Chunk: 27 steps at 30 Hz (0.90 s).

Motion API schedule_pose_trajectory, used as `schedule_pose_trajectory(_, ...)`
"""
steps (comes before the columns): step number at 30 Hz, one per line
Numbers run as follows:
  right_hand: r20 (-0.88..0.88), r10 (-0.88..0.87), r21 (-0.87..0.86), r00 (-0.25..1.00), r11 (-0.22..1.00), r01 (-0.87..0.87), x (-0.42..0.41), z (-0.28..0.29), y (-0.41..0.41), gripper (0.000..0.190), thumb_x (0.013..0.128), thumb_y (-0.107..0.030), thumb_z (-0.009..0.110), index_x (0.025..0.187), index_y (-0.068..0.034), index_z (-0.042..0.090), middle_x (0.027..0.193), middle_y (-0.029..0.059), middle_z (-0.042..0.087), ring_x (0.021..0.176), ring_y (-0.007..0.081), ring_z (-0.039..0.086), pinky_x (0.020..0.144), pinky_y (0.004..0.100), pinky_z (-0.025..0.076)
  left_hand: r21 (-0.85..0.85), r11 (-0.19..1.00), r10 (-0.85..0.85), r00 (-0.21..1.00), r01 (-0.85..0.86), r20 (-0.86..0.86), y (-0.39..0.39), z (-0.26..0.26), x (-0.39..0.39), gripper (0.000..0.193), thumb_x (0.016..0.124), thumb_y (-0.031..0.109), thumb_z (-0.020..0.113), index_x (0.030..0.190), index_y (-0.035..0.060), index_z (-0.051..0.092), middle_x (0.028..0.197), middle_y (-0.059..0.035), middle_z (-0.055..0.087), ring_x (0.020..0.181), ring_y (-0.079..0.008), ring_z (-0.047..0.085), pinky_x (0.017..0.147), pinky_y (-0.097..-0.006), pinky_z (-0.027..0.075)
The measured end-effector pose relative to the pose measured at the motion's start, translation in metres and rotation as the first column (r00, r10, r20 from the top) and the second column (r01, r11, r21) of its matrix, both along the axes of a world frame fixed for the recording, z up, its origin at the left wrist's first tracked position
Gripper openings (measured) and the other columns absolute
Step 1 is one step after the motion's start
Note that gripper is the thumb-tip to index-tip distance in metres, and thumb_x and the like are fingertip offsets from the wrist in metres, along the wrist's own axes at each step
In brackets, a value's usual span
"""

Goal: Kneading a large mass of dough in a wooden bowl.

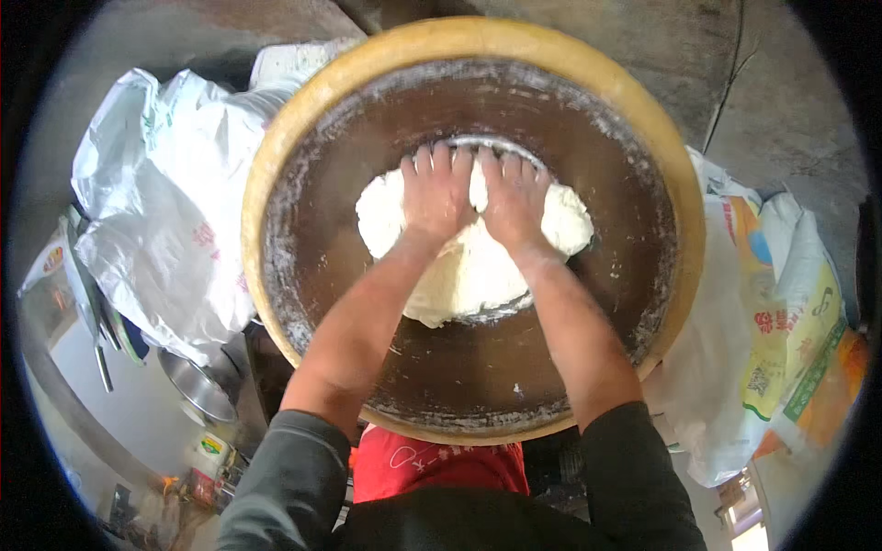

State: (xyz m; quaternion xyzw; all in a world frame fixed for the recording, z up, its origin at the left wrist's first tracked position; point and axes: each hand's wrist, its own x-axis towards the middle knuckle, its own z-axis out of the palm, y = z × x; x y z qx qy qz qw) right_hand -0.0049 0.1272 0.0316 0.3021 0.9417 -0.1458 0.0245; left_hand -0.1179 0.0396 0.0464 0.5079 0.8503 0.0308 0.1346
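Observation:
A large mass of pale dough (475,275) lies at the middle of a wide round basin (482,38) with a thick yellowish rim and a dark brown inside. My left hand (437,189) presses palm down on the dough's far part, fingers apart and pointing away from me. Beside it, my right hand (513,196) lies flat on the dough in the same way. A narrow strip of dough shows between the two hands. Dough bulges out to either side of them. Neither hand grips anything; the palms and the dough under them are hidden.
White flour residue coats the basin's inner wall. A crumpled white plastic bag (179,193) stands against the left side. Printed sacks (778,310) are at the right. A metal bowl (200,386) sits lower left. Below the near rim is a red apron (441,468).

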Motion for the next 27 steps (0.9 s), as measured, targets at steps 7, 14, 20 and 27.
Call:
schedule_pose_trajectory(7,0.013,0.05,-0.063,0.999,0.997,-0.05,-0.018,0.007,0.028,0.061,0.076,-0.021,0.08,0.129,-0.013,0.05,0.114,0.0136,0.062,0.11,0.0328,0.058,0.09,0.048,0.042,0.063,0.998,0.022,0.999,-0.018,-0.048,0.011,-0.003,-0.011,0.059,0.071,0.025,0.076,0.122,0.0081,0.053,0.109,-0.0147,0.058,0.107,-0.0347,0.056,0.086,-0.0514,0.045)
schedule_pose_trajectory(14,-0.067,0.105,0.052,0.992,0.993,-0.102,0.015,0.041,-0.036,0.089,0.068,-0.023,0.085,0.142,-0.004,0.04,0.121,0.0211,0.059,0.115,0.0362,0.056,0.098,0.0474,0.039,0.343,0.938,0.037,0.968,0.052,-0.246,-0.052,0.007,0.021,0.037,0.08,0.016,0.061,0.115,0.0049,0.055,0.112,-0.0141,0.057,0.106,-0.0321,0.054,0.087,-0.047,0.043)
schedule_pose_trajectory(20,0.23,0.403,-0.308,0.886,0.894,-0.326,0.084,0.156,-0.047,0.125,0.053,-0.059,0.087,0.152,-0.006,0.031,0.132,0.0242,0.05,0.128,0.0379,0.046,0.105,0.0509,0.037,0.146,0.964,-0.194,0.962,0.224,-0.195,-0.184,0.108,0.145,0.052,0.082,0.016,0.058,0.129,-0.0044,0.047,0.129,-0.0229,0.048,0.12,-0.0368,0.048,0.1,-0.0503,0.042)
schedule_pose_trajectory(27,0.178,0.203,-0.093,0.963,0.978,-0.189,0.12,0.136,-0.132,0.093,0.067,-0.031,0.084,0.146,-0.009,0.039,0.141,0.0237,0.046,0.134,0.0408,0.039,0.112,0.0583,0.025,0.069,0.889,-0.448,0.891,0.452,-0.071,-0.175,0.15,0.077,0.088,0.075,0.036,0.075,0.149,0.0119,0.034,0.147,-0.0206,0.037,0.135,-0.0401,0.038,0.108,-0.0575,0.033)
